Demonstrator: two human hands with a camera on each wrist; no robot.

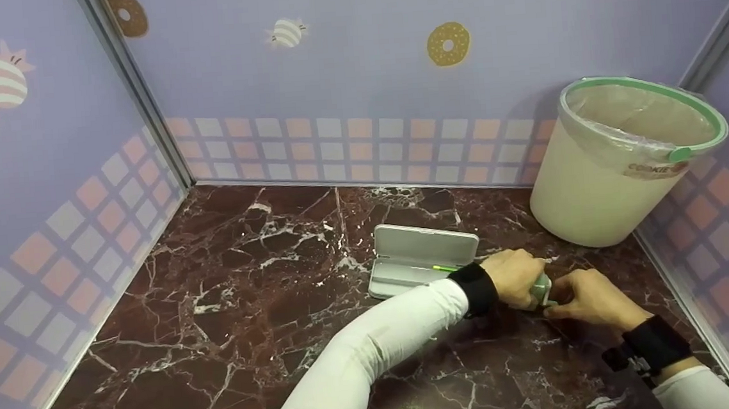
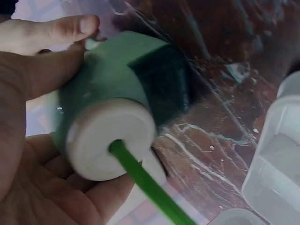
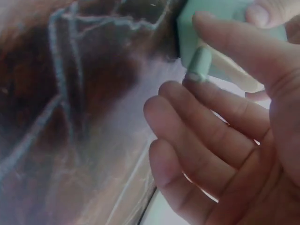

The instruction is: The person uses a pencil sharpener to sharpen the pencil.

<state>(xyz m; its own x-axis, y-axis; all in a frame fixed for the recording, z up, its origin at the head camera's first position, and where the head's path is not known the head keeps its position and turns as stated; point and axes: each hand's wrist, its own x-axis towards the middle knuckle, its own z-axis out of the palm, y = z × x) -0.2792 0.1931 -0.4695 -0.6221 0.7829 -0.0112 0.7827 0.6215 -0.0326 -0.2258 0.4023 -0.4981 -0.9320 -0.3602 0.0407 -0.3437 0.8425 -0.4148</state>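
Observation:
My left hand (image 1: 514,277) grips a pale green crank pencil sharpener (image 2: 110,70) with a cream round front and a dark see-through section at its side. A green pencil (image 2: 152,187) sticks out of the hole in that front. My right hand (image 1: 595,297) pinches the small green crank knob (image 3: 200,63) between thumb and forefinger, its other fingers loosely bent below. In the head view most of the sharpener is hidden by the left hand. Left of that hand lies an opened white pencil case (image 1: 425,245), with a bright green pencil end overlapping it.
A tall cream bin (image 1: 594,182) with a green rim and plastic liner stands at the back right, beyond the hands. Patterned lilac walls (image 1: 354,57) enclose the dark red marbled tabletop (image 1: 217,304) at the back and sides.

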